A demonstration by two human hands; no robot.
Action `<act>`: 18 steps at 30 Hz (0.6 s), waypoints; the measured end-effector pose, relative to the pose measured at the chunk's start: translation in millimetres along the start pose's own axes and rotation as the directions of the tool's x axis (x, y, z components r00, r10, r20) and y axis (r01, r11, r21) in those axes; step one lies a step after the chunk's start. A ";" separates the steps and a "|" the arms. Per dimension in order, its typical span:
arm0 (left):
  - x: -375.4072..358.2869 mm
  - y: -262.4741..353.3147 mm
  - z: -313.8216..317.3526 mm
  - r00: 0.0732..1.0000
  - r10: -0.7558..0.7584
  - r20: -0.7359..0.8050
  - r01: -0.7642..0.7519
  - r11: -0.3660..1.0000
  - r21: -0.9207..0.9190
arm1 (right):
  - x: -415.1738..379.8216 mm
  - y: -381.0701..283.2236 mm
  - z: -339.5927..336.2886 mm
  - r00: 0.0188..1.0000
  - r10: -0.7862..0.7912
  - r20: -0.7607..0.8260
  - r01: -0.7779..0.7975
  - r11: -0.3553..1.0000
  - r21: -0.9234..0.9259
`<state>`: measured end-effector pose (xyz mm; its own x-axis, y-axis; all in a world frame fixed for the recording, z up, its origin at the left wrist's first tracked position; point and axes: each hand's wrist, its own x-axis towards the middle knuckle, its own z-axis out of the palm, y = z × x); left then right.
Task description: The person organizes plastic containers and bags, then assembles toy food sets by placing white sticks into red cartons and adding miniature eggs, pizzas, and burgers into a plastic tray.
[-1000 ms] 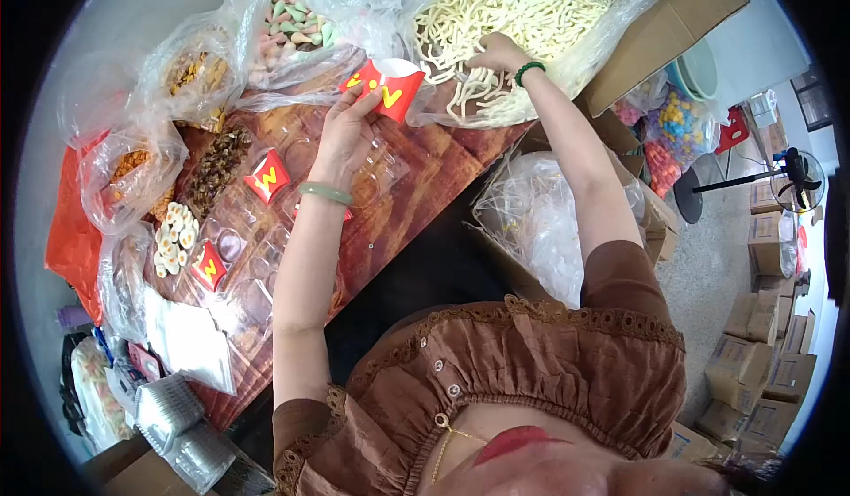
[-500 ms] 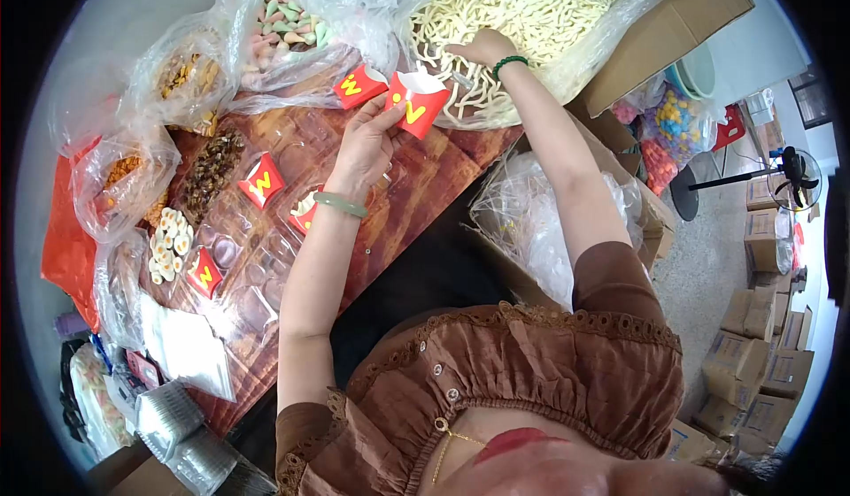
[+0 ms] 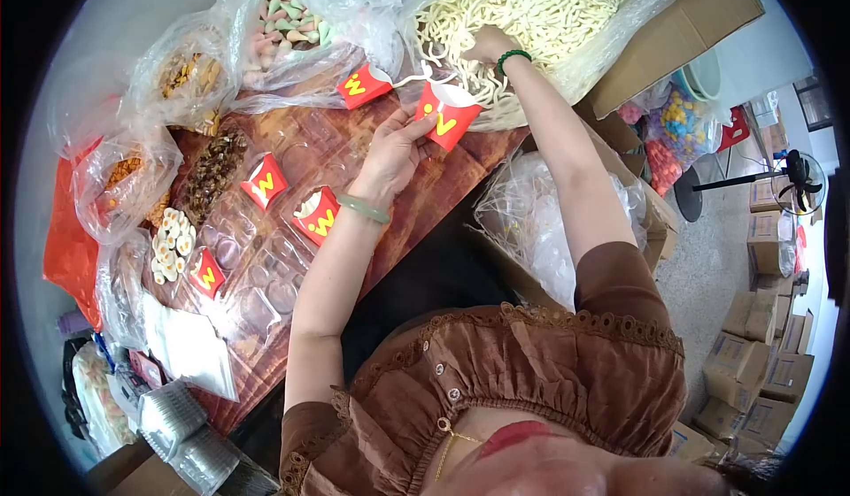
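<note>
My left hand [image 3: 396,155] grips a red paper fries carton [image 3: 448,117] with a yellow mark, its white mouth facing up toward the large clear bag [image 3: 662,20]. Inside that bag lies a heap of pale cream candy sticks [image 3: 531,11]. My right hand [image 3: 490,47], above a green beaded bracelet, dips into the near side of the heap with fingers curled round some sticks; its fingertips are partly hidden. Another red carton [image 3: 364,86] lies just left of the held one, with pale sticks beside its mouth. A filled carton [image 3: 317,216] rests by my left wrist.
More red cartons [image 3: 265,181] lie on clear plastic trays [image 3: 257,310] across the wooden-patterned table [image 3: 416,222]. Behind are bags of pastel candies [image 3: 292,18] and orange pieces [image 3: 190,76]. Egg-shaped candies [image 3: 173,246] sit left. An open cardboard box [image 3: 531,257] stands below the table's right edge.
My left hand has moved right with the carton, uncovering the filled carton by my wrist. My right hand's fingers have curled in among the candy sticks.
</note>
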<state>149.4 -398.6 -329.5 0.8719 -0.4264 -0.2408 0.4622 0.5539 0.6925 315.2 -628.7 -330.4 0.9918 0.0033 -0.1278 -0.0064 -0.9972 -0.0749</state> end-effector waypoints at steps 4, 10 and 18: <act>10.8 -6.6 -10.0 1.000 -0.007 0.002 0.007 1.000 0.017 | -7.2 15.7 -27.9 0.995 0.037 0.096 -0.061 0.963 0.264; 34.2 -10.9 15.8 0.997 0.013 -0.080 -0.007 0.997 0.074 | -32.0 10.2 -47.2 0.935 -0.264 -0.237 0.238 0.962 -0.132; 58.2 -0.9 33.6 0.978 0.064 -0.199 -0.021 0.978 0.209 | -92.0 -51.9 -57.4 0.858 -0.432 -0.277 0.366 0.893 -0.261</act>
<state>194.3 -447.9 -321.3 0.9144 -0.2393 -0.3266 0.3995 0.4017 0.8241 231.7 -581.5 -258.0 0.8892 0.4132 0.1963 0.3905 -0.9092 0.1445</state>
